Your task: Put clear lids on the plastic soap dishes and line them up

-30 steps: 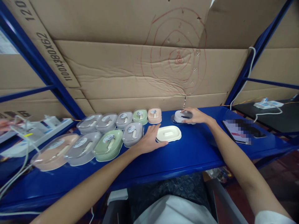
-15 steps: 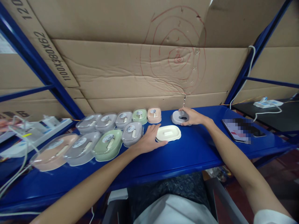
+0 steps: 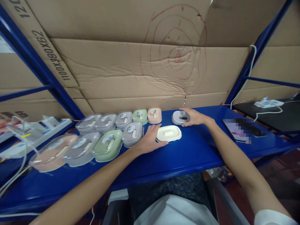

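I steady the cream soap dish on the blue shelf with my open left hand; my right hand grips the grey lid behind it. Fitting them needs alignment, I judge.

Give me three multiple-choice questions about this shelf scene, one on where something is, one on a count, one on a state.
1. Where does the phone lie?
A. right of the right hand
B. among the lidded boxes
C. under the left arm

2. How many green lidded boxes show?
A. none
B. two
C. five

3. How is the cream dish?
A. lidded
B. stacked on another
C. uncovered

Answers:
A, it lies on the blue shelf beyond the right hand.
B, one in the near row, one in the far row.
C, no clear lid covers it beside the left hand.
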Action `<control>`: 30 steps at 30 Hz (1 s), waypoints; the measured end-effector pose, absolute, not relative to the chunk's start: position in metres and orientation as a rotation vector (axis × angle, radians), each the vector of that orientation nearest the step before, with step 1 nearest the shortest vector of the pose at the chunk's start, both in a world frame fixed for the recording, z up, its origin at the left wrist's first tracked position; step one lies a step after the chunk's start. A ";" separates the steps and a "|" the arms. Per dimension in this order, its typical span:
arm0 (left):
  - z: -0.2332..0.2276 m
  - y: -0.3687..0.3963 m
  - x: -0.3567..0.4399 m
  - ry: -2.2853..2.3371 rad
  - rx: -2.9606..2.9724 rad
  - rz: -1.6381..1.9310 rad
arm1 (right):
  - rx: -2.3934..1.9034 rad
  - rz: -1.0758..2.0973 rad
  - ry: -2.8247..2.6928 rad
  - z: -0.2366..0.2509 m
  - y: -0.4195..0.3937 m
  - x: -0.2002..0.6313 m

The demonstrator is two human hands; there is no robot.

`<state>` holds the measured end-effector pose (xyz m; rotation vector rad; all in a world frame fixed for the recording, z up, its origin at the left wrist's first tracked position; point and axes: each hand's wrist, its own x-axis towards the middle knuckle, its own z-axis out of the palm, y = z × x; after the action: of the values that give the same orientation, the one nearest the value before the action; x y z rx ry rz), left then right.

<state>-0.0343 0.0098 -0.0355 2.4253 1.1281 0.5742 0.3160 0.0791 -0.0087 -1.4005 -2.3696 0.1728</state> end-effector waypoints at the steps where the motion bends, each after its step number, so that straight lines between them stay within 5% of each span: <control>1: -0.036 0.010 -0.034 1.126 2.425 0.577 | -1.405 0.170 -2.370 -0.008 0.079 0.316; 22: -0.037 0.012 -0.035 1.101 2.426 0.597 | -1.435 0.054 -2.371 -0.005 0.080 0.315; 30: -0.039 0.013 -0.035 1.032 2.362 0.705 | -1.104 0.210 -2.310 0.021 0.050 0.282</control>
<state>-0.0348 0.0133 -0.0387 2.3617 1.0317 0.7049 0.2820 0.0502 0.0206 -1.1041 -2.3095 0.2097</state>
